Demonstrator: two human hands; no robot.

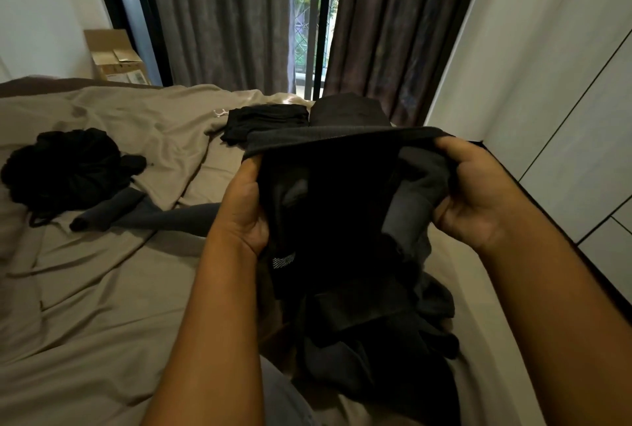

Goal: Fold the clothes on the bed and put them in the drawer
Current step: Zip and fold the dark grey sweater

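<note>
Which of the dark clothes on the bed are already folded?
The black garment and dark grey one near the curtains; the others lie crumpled.

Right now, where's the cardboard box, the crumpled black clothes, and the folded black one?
cardboard box (pixel 118 61), head view, front face.
crumpled black clothes (pixel 65 165), head view, middle of heap.
folded black garment (pixel 263 121), head view, top surface.

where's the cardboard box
In the head view the cardboard box sits upper left, behind the bed, against the wall beside the curtains.
</note>
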